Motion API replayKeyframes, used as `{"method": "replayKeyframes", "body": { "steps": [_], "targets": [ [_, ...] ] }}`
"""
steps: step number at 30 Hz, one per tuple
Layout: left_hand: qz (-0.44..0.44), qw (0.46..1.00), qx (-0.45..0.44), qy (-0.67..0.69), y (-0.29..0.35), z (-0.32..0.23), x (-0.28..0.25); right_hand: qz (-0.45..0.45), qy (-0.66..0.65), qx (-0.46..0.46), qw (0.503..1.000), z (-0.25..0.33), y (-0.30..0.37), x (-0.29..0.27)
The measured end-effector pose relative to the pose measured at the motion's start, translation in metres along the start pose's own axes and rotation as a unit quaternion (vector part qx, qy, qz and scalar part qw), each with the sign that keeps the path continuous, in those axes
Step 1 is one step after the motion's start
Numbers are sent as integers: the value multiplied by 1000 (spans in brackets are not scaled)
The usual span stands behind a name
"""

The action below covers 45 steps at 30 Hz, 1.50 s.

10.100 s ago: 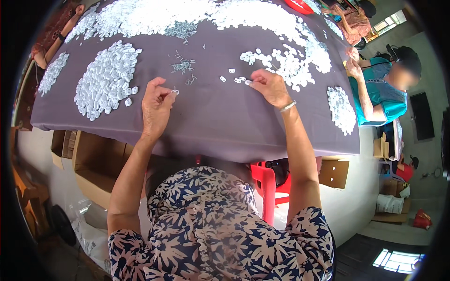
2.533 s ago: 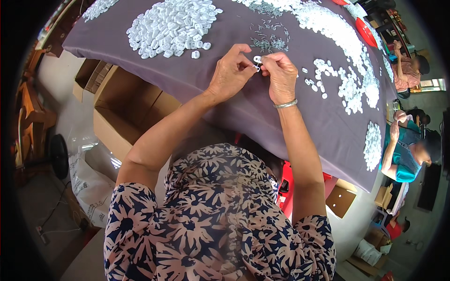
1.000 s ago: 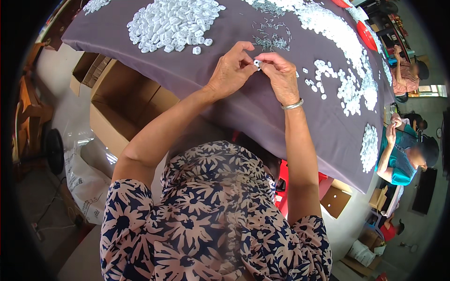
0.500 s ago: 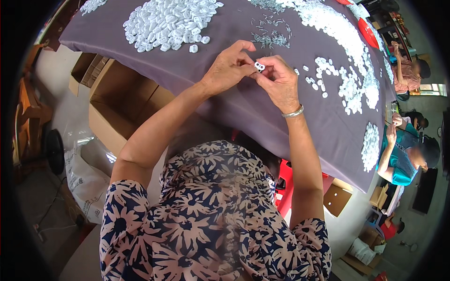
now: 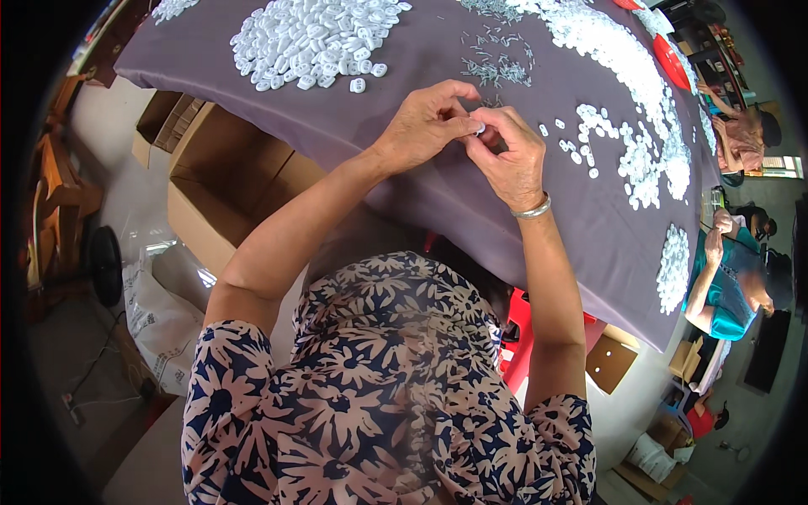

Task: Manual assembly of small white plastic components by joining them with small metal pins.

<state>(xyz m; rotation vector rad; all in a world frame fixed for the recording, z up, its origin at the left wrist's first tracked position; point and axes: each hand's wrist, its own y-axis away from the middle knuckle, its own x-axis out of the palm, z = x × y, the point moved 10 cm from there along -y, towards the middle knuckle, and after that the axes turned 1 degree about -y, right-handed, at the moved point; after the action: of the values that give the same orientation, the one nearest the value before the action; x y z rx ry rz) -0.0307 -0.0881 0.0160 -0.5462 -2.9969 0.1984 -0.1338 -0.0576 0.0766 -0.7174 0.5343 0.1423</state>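
A small white plastic piece (image 5: 480,130) sits between the fingertips of both hands, just above the near part of the table. Most of it is covered by my fingers; only a pale bit shows. My left hand (image 5: 425,126) pinches it from the left with thumb and fingers, the index finger arched above. From the right, my right hand (image 5: 512,156), with a silver bangle at the wrist, closes thumb and fingers on it. Beyond the hands lie thin grey metal pins (image 5: 502,70), loosely scattered. To the right of my right hand are loose small white pieces (image 5: 587,126).
A heap of white plastic pieces (image 5: 311,42) stands at the far left of the grey tablecloth (image 5: 438,206). A long band of smaller white parts (image 5: 627,59) curves along the right, near a red tray (image 5: 671,61). An open cardboard box (image 5: 202,198) is below left. Other people sit at right.
The white piece, earlier showing its dark-holed face, is now turned and mostly hidden by my fingers. Both hands stay together, slightly lower and farther right in the picture; the whole view has shifted a little.
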Motion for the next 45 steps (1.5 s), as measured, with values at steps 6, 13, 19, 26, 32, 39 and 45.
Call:
{"method": "replayKeyframes", "body": {
  "steps": [6,13,19,26,32,39,45],
  "targets": [
    [-12,1000,-13,6,2,0,-2,51,112,-16,992,3,-2,8],
    [38,998,-22,-46,0,3,0,150,219,-94,960,1,1,30],
    [24,999,-33,-5,2,6,6,169,250,-88,949,-6,7,33],
    [-18,997,-50,-49,6,6,9,177,227,-72,955,-11,10,33],
    [-35,998,-47,-28,5,2,8,195,208,-68,956,-13,5,34],
    [-26,999,-33,-31,2,2,4,190,234,-89,949,-11,2,35],
    [-143,961,123,-202,1,-47,-39,124,105,33,986,-18,1,12]
  ]
}}
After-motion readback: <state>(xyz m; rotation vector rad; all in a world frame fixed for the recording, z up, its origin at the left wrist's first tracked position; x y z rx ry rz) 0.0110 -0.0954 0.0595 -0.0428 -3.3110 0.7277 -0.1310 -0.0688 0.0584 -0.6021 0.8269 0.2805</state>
